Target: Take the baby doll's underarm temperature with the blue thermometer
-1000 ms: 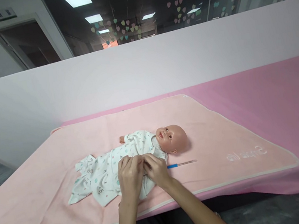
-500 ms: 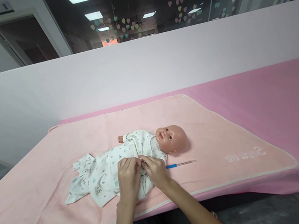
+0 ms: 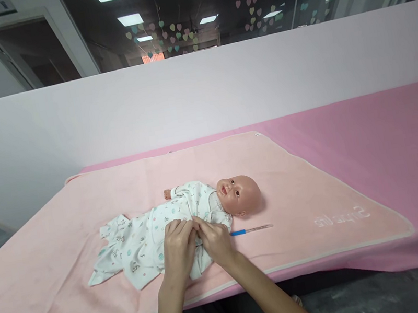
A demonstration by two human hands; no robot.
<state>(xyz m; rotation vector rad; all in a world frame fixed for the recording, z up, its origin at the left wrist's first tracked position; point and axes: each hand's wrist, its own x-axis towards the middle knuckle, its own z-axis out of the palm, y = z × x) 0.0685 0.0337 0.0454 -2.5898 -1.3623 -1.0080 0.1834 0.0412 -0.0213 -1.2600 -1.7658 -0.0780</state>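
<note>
On the left of the frame, the legs of the white printed clothes [image 3: 135,239] splay loosely over the peach blanket [image 3: 309,191]; it would help to leave that end slack, so nothing pulls against the fingers. At the centre, the left hand [image 3: 178,242] is curled nearly closed, thumb and fingertips seemingly pinching the front of the clothes. Its best job is probably to hold the cloth steady, a little off the body. Just beside it, the right hand [image 3: 216,239] is bent the same way, its tips meeting the left's over the same spot; small, light finger moves suit it better than a tug, which might roll the doll [image 3: 241,195]. The doll lies on its back across the middle, head to the right, and below its head is a blue-ended stick [image 3: 252,230], close enough to the right wrist that a careless nudge could shift it.

As for what is unclear: the backs of both hands cover the pinch (a tie, a snap or plain cloth, I cannot tell). The doll's near arm is lost behind them, and lettering [image 3: 341,217] at the lower right is hard to read.
</note>
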